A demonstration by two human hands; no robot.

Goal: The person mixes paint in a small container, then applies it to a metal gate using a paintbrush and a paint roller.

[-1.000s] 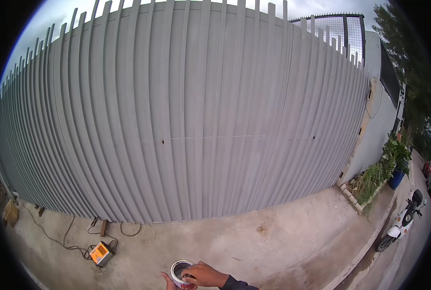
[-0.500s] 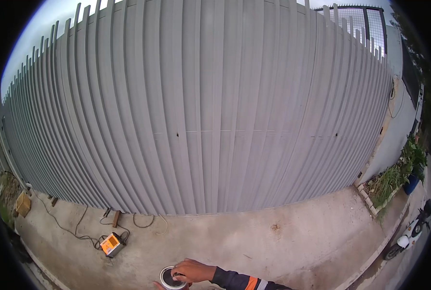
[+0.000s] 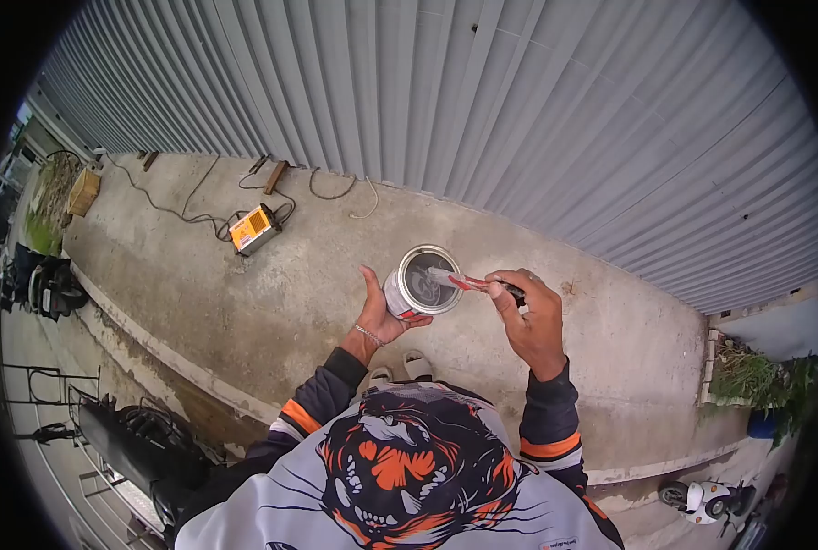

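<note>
My left hand (image 3: 385, 312) cups a paint can (image 3: 397, 293) from its lower left side, thumb raised beside the wall and fingers under it. Grey paint (image 3: 426, 280) with pale streaks shows inside the can's metal rim. In my right hand (image 3: 534, 323) is a paintbrush (image 3: 476, 283), its red part pointing left and its dark handle end between thumb and fingers. The pale bristles reach over the rim into the can's mouth.
A tall grey corrugated metal fence (image 3: 537, 119) runs along the far side. On the concrete stand an orange welding machine (image 3: 253, 229) with cables and a yellow crate (image 3: 84, 192). A dark motorcycle (image 3: 138, 440) is at left, a white scooter (image 3: 707, 501) at lower right.
The view has tilted down from the fence to my body and hands. The can now shows fully in my left hand, and the brush in my right hand has become visible.
</note>
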